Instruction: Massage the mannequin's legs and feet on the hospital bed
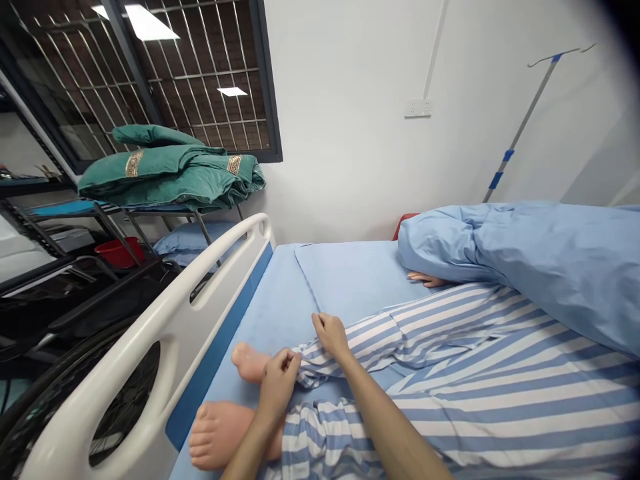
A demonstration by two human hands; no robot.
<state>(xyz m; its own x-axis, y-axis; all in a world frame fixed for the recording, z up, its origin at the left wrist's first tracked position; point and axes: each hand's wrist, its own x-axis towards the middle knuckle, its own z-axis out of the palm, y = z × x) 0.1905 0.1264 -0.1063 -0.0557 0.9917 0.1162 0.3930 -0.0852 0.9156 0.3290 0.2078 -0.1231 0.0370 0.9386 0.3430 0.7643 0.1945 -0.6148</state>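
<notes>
Blue-and-white striped trousers [430, 327] cover the legs of a manikin-like figure lying on the bed. My left hand [281, 379] is closed at the far leg's ankle, its fingers pinching the bunched trouser cuff. Farther up the same leg, my right hand [331, 335] is curled over the striped cloth, fingertips partly hidden. The far bare foot [249, 362] pokes out beyond my left hand. Closer to me, the near foot [220, 433] is bare too, beside my left forearm. Part of the figure's hand [426, 279] shows beneath a blue quilt [540, 260].
A white bed end board [200, 293] rises left of the feet, with a wheelchair wheel [55, 393] behind it. Folded green padded cloth [175, 173] lies on a rack below the barred window. An IV pole [525, 127] stands at the far right by the wall.
</notes>
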